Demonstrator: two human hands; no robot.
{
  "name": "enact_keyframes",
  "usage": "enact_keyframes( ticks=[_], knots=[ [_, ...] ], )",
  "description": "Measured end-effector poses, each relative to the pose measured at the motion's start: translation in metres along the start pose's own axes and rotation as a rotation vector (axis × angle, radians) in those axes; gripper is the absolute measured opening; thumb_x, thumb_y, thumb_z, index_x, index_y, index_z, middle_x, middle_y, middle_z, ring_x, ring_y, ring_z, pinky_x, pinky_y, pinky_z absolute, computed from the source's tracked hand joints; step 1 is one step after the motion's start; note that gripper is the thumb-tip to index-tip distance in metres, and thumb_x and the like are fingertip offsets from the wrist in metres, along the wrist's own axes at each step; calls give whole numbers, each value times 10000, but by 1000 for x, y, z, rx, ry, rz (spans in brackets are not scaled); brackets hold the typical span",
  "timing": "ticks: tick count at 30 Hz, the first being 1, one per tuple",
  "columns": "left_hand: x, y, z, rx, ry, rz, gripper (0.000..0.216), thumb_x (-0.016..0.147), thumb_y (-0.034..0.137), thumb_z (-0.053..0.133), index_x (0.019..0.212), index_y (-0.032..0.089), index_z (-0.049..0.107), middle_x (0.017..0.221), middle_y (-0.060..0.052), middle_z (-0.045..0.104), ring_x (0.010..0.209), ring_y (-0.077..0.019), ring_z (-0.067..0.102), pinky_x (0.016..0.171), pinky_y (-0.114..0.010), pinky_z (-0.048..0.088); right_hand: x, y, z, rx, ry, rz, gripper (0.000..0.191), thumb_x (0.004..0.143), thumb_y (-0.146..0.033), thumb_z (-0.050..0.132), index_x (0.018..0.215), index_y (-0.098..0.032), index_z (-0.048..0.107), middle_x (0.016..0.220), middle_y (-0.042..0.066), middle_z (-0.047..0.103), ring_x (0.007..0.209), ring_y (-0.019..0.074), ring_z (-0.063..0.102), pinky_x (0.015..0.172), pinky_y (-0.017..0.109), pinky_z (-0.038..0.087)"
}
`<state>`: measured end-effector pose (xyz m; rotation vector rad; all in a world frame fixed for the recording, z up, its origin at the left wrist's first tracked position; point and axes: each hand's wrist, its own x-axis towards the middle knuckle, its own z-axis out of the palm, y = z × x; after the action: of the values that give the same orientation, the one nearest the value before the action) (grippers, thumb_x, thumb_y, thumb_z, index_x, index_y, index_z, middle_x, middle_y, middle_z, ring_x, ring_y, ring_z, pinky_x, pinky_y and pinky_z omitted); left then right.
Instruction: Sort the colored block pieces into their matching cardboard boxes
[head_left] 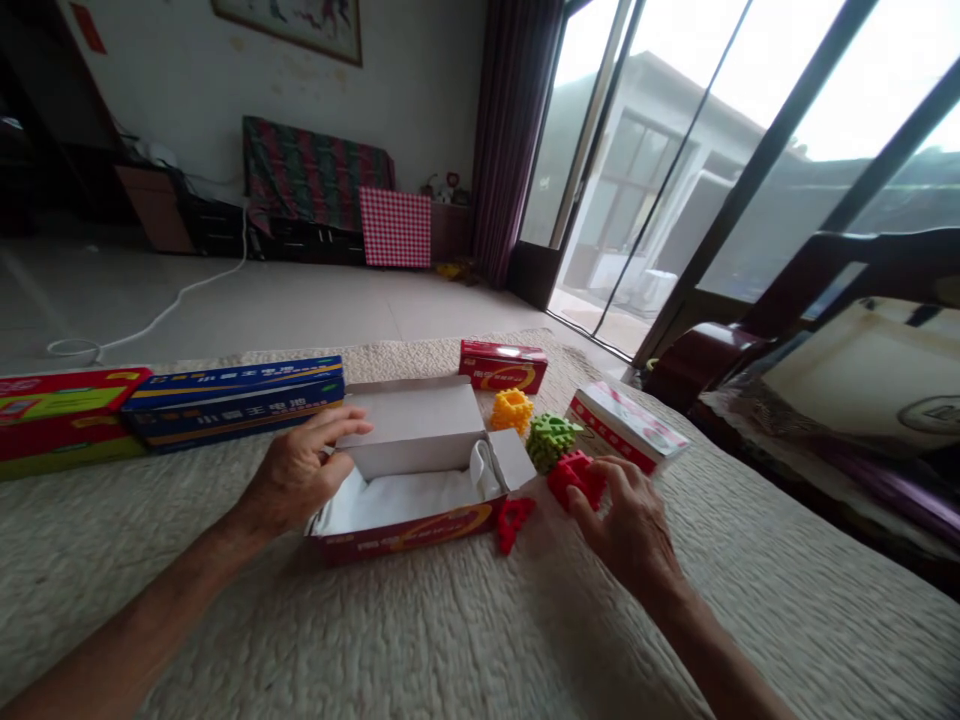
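An open red box (409,535) lined with white paper lies on the beige cloth-covered table (450,640). My left hand (300,470) rests on its left end, fingers bent against the raised lid. My right hand (626,515) grips a red toothed plastic piece (574,475) just right of the box. A second red piece (512,520) lies at the box's front right corner. A green piece (551,438) and a yellow piece (512,408) sit behind them.
A small red box (502,365) and a white-and-red box (626,425) lie at the back right. A long blue box (236,398) and a red-green box (64,415) lie at the left. Dark wooden chairs (825,330) stand to the right.
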<state>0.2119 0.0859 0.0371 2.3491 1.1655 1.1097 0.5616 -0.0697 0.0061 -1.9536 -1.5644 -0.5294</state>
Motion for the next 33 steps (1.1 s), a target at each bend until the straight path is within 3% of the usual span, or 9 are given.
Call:
enact_keyframes(
  ticks=[4,9,11,14,16,20,26,30,33],
  knots=[
    [0,1,-2,-52,-29,2,375,703,161,478,1004,181,699,1246,-71,637,1204,-245,556,639,-215,567,2,5,-1,7,59,-61,280,824,-429,571,966,-188,588,1039,125,636,941,288,598,800,465,482],
    [-1,0,1,-84,4,10,363,701,148,479,985,168,704,1232,-84,644,1165,-244,584,652,-227,572,12,-24,-26,129,156,-107,247,839,-398,585,985,-198,589,1111,113,619,1007,264,600,837,424,490],
    [-2,0,0,-96,-15,19,378,688,137,473,985,164,705,1230,-89,647,1158,-245,590,654,-232,573,22,-53,-39,230,49,-153,202,837,-377,597,944,-204,599,1118,101,621,999,242,607,821,391,495],
    [-1,1,-3,-103,-64,27,401,665,124,467,985,163,707,1240,-91,642,1150,-245,597,660,-239,576,42,-103,-49,389,-249,-225,159,837,-350,596,908,-212,630,1062,69,646,880,191,630,750,337,495],
    [-1,1,-5,-100,-77,24,408,657,120,466,982,158,709,1244,-95,640,1148,-249,599,677,-252,582,55,-134,-48,446,-431,-276,144,822,-333,607,858,-201,651,951,56,665,796,169,624,706,311,476],
    [0,1,-5,-94,-71,30,423,641,101,470,982,159,714,1250,-96,638,1147,-251,601,794,-304,583,71,-173,-27,381,-606,-316,191,788,-363,625,744,-181,662,733,42,657,635,138,560,589,283,385],
    [1,2,-3,-85,-51,54,430,626,74,477,975,161,714,1243,-89,644,1136,-246,609,883,-348,563,71,-188,-1,316,-694,-279,217,763,-385,625,706,-176,643,595,20,617,544,111,479,511,267,261],
    [1,3,-3,-88,-49,47,424,626,65,482,968,155,715,1234,-91,649,1105,-246,626,878,-356,569,69,-179,-6,364,-759,-241,185,814,-319,558,784,-165,654,621,23,616,535,102,470,511,262,261],
    [0,2,-2,-88,-49,45,423,627,54,479,963,152,717,1232,-93,648,1093,-242,632,875,-356,573,71,-171,-10,369,-793,-258,229,850,-245,484,718,-147,643,593,18,592,524,93,452,517,257,279]
  ],
)
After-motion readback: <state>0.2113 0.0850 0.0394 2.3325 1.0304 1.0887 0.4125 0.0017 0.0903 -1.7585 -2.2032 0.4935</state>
